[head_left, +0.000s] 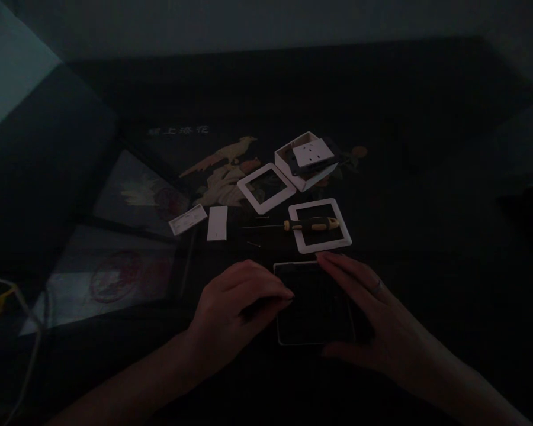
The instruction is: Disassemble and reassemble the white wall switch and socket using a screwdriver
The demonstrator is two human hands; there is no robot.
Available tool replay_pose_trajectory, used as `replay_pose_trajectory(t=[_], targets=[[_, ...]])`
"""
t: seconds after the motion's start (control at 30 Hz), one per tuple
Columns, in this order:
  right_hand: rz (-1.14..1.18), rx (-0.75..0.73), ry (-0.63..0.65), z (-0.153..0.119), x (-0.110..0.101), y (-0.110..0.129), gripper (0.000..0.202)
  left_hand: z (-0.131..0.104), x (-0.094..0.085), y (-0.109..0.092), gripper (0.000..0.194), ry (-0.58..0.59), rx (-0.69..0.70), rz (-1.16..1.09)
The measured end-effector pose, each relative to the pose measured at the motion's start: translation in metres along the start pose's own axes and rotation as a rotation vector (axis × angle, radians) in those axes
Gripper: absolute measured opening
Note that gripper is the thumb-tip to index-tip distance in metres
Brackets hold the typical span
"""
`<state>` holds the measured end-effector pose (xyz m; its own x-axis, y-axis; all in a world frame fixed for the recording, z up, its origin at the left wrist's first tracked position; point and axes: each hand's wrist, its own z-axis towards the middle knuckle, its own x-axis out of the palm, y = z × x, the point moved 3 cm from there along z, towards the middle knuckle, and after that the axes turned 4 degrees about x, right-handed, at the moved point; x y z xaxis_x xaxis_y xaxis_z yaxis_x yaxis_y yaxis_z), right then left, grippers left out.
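A dark square plate with a thin pale edge (313, 343) lies on the dark table. My left hand (242, 307) pinches at its left side, thumb and forefinger together on something too small and dark to name. Around the plate's right side curves my right hand (364, 302), fingertips on the top edge and thumb near the bottom edge, gripping it. Beyond the plate, a black and yellow screwdriver (313, 224) rests across a white square frame (296, 234). Two small screws, one of them nearer (253, 244), lie left of the screwdriver.
Further back are another white frame (249, 196) and a white box (302, 182) bearing a socket piece (313, 152). Two white rectangular pieces (217, 223) (188, 219) lie to the left. A pale cable (36, 322) with a yellow tie runs at the far left.
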<state>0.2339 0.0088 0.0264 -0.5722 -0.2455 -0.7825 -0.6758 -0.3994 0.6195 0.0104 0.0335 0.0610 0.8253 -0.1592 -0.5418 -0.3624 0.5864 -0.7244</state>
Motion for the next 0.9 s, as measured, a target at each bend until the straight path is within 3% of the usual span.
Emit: replay_pose_trajectory(t=[0.3, 0.9], targets=[[0.011, -0.005, 0.011, 0.0025, -0.0025, 0.0024, 0.105, 0.001, 0.0017, -0.0026, 0.007, 0.057, 0.069, 0.061], [-0.043, -0.001, 0.053, 0.0063, -0.0067, 0.0082, 0.104, -0.0028, 0.002, -0.0035, 0.007, 0.093, 0.058, 0.124]])
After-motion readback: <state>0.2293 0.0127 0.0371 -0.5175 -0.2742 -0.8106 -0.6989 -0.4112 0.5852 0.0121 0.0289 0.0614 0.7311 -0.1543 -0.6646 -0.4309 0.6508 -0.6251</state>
